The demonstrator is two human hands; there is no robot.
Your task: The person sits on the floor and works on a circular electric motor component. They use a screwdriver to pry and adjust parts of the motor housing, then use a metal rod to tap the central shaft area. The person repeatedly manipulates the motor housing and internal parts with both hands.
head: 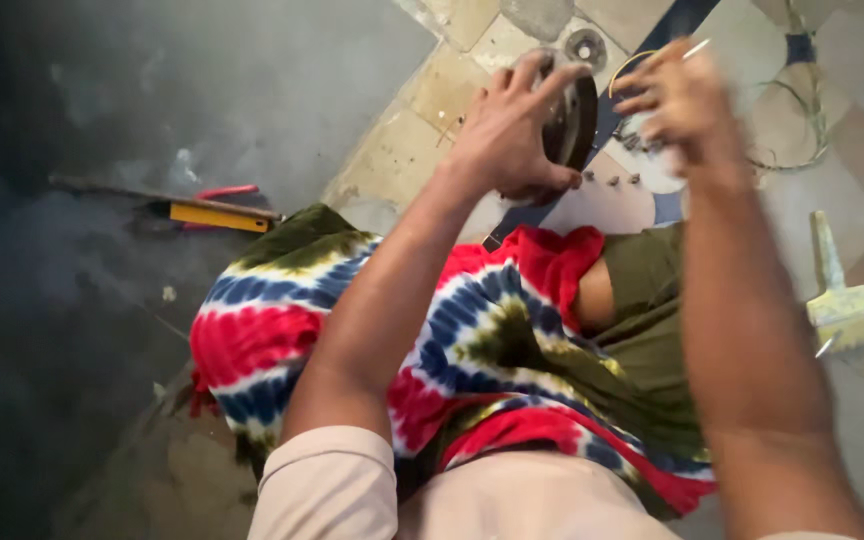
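My left hand [507, 125] grips a dark round metal part [570, 122], held on edge above the tiled floor, fingers curled over its top rim and thumb underneath. My right hand [680, 100] is just to the right of it, blurred, pinching a thin light pin or wire whose tip sticks up near the top. Several small dark screws or bits [612, 181] lie on the floor below the part. A tie-dyed cloth [372, 320] in red, blue, white and green covers my lap.
A yellow and red tool [217, 213] with a long dark rod lies on the grey concrete at left. A pale scraper or brush [837, 300] rests on the tiles at right. Loops of thin wire [802, 120] and a small round ring [585, 46] lie beyond my hands.
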